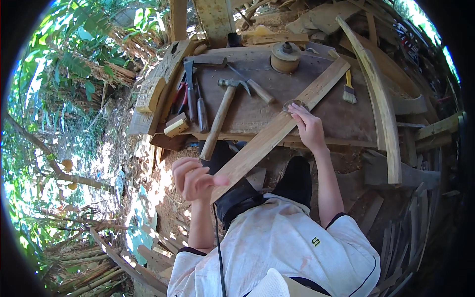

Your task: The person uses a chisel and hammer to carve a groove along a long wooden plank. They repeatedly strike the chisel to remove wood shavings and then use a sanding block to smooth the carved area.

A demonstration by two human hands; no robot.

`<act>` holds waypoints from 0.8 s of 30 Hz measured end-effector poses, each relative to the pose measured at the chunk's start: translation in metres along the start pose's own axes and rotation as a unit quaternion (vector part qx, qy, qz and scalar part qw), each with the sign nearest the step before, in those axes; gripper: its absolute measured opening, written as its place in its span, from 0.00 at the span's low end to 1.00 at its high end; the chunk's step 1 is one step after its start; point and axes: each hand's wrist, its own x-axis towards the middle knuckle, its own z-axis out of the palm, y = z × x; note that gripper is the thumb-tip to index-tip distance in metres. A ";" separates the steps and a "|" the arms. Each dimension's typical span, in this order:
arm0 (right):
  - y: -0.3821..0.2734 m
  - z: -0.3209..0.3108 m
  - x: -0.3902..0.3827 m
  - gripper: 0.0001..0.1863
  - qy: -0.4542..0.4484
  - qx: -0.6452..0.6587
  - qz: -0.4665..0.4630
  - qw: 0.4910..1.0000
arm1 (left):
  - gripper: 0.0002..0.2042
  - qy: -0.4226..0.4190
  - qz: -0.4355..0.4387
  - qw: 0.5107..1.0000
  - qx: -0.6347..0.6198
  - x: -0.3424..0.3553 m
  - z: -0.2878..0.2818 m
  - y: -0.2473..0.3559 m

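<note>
A long flat wooden board (267,143) lies slantwise from the workbench (247,119) toward my lap. My right hand (309,129) has its fingers bent over a small round, flat disc (295,105) on the board's face; what the disc is made of is unclear. At the board's near end is my left hand (190,179), its fingers loosely curled beside the wood and its thumb reaching across the edge. Close to it, a claw hammer (221,111) has its handle sticking out over the bench's front edge.
Left on the bench lie an adze-like tool (190,74), a chisel (202,114), red-handled pliers (182,99) and a small wood block (176,125). Another wooden-handled tool (260,91) rests mid-bench. Farther back stand a round wooden pot (285,58), a brush (349,89) and a curved pole (378,94).
</note>
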 end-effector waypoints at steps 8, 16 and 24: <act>-0.005 0.002 0.003 0.13 0.013 0.004 0.034 0.999 | 0.33 -0.458 -0.323 0.827 0.036 -0.019 -0.095 -0.002; -0.085 0.059 -0.032 0.10 -0.022 -0.021 -0.056 0.998 | 0.38 -0.529 -0.419 0.730 0.104 -0.055 -0.114 0.011; -0.065 0.036 -0.028 0.11 0.004 -0.087 -0.027 0.996 | 0.33 -0.509 -0.404 0.754 0.093 -0.052 -0.116 0.007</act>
